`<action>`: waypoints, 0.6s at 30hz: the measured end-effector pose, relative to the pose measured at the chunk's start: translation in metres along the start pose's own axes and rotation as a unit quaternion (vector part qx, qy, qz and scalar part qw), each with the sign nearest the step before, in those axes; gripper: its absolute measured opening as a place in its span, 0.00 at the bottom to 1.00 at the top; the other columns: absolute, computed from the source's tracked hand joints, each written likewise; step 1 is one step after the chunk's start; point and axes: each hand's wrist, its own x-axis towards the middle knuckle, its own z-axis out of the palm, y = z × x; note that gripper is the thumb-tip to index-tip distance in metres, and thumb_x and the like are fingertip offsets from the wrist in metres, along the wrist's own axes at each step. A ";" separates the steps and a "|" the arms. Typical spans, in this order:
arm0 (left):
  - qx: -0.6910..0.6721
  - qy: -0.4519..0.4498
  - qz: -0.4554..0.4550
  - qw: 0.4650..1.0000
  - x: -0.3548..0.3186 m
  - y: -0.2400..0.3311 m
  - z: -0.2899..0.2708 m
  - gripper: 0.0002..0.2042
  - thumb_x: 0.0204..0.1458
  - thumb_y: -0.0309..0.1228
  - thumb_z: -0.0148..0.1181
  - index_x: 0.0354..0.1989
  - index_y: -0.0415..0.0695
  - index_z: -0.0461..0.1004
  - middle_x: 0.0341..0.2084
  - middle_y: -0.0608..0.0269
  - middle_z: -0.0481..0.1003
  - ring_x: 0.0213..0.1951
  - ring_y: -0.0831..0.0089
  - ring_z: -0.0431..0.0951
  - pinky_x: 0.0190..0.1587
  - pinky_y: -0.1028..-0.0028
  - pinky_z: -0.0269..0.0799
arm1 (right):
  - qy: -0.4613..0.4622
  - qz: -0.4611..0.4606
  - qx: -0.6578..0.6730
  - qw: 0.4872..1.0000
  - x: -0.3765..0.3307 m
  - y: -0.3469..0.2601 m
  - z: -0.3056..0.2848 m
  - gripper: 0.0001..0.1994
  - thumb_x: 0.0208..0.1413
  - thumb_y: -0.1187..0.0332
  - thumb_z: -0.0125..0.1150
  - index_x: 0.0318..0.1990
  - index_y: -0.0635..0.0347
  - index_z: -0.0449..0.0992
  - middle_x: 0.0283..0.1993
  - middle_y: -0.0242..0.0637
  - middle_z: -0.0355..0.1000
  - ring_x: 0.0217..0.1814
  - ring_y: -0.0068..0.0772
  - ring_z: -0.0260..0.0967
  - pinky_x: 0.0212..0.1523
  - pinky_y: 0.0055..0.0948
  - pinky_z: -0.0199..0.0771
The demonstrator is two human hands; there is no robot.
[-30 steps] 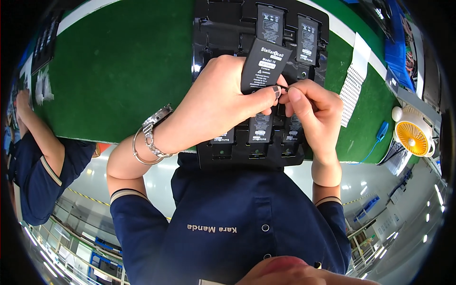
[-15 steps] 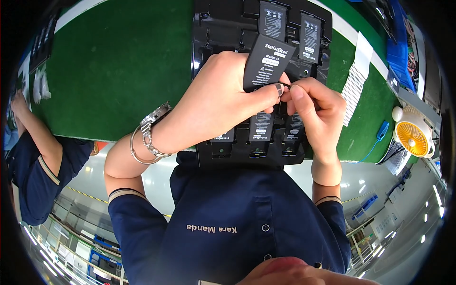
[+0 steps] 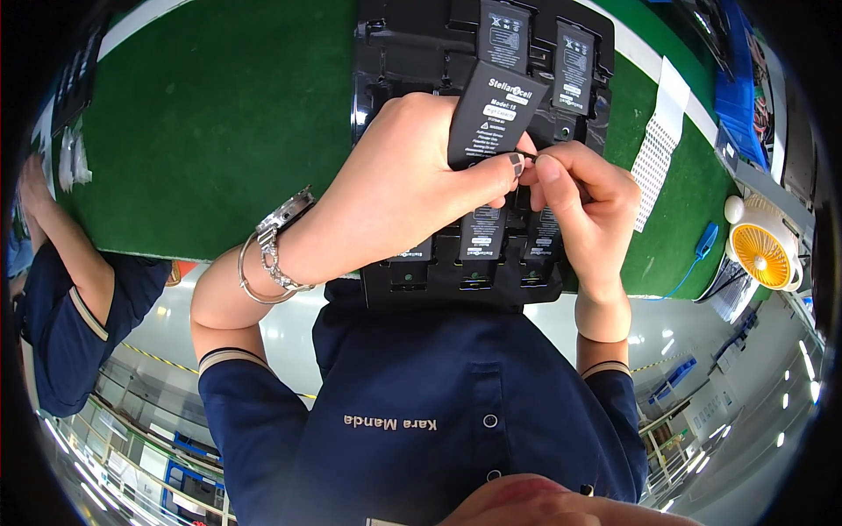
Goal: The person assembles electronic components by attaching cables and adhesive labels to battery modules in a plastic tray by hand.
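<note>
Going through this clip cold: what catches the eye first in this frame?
At centre, the left hand holds up a flat black battery pack while the right hand pinches at its lower edge. Beneath them a black tray with more such packs in slots lies on a green mat. At far right stands a small yellow fan.
</note>
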 end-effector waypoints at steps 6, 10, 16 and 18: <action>0.021 0.022 0.005 1.000 0.000 -0.003 0.002 0.07 0.54 0.23 0.56 0.39 0.34 0.76 0.27 0.63 0.78 0.28 0.81 0.77 0.30 0.81 0.75 | 0.024 0.002 -0.030 0.999 0.001 -0.004 0.001 0.07 0.57 0.71 0.61 0.31 0.66 0.78 0.17 0.27 0.68 0.18 0.11 0.58 0.19 0.17 0.56; -0.015 0.019 0.006 1.000 0.002 -0.001 -0.001 0.07 0.55 0.24 0.56 0.39 0.34 0.76 0.26 0.63 0.77 0.28 0.79 0.78 0.30 0.79 0.74 | 0.041 0.013 -0.065 0.997 0.006 0.003 -0.007 0.10 0.56 0.67 0.63 0.30 0.67 0.76 0.15 0.25 0.64 0.17 0.10 0.53 0.18 0.17 0.51; -0.087 0.040 -0.028 0.995 0.001 0.011 -0.002 0.18 0.62 0.39 0.47 0.42 0.34 0.75 0.28 0.59 0.77 0.31 0.74 0.79 0.30 0.78 0.73 | 0.047 0.015 0.018 0.999 0.001 -0.003 -0.019 0.12 0.62 0.66 0.55 0.33 0.67 0.75 0.25 0.27 0.68 0.27 0.13 0.61 0.28 0.15 0.56; -0.065 0.041 0.001 0.997 0.008 0.011 -0.011 0.23 0.63 0.43 0.40 0.47 0.34 0.74 0.32 0.57 0.78 0.34 0.72 0.79 0.34 0.76 0.74 | 0.085 -0.012 0.063 0.994 0.002 -0.004 -0.019 0.11 0.61 0.66 0.57 0.33 0.67 0.76 0.22 0.25 0.67 0.24 0.10 0.57 0.23 0.14 0.53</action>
